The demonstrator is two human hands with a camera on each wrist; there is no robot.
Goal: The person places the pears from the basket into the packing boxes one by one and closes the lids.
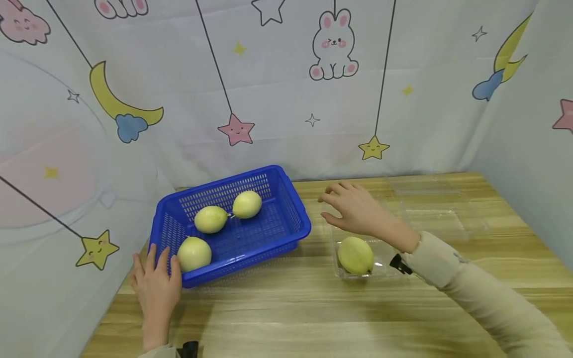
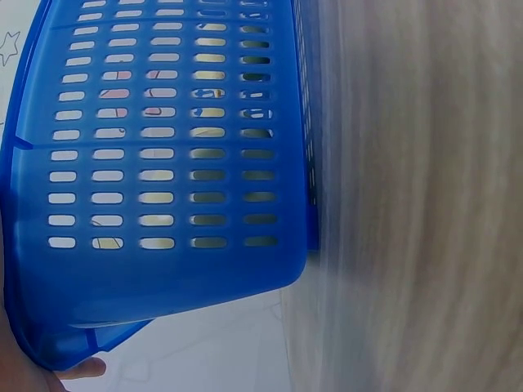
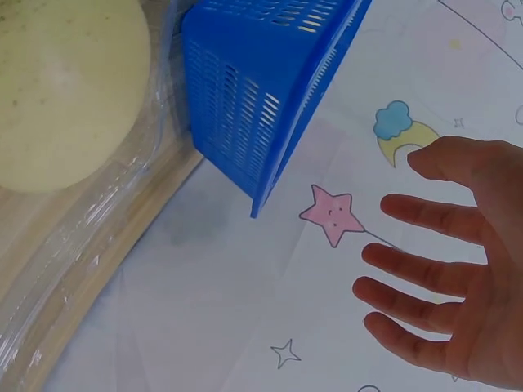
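My left hand [image 1: 156, 286] rests at the near left corner of a blue plastic basket [image 1: 250, 257], its fingers spread against the rim. Inside the basket lie three pale yellow pears: one pear [image 1: 194, 254] close to that hand, a second pear [image 1: 211, 220] behind it, and a third pear [image 1: 247, 204] toward the back. To the right, another pear [image 1: 355, 255] sits in a clear plastic tray [image 1: 386, 256]. Above and behind this pear hovers my right hand [image 1: 353, 209], fingers apart and lightly bent, with nothing in them. In the right wrist view its palm faces the basket's side.
Another clear plastic container [image 1: 434, 219] stands at the back right of the wooden table [image 1: 286, 318]; its outline is faint. White cloth [image 1: 286, 89] printed with stars, moons and a rabbit hangs behind the table and along both sides.
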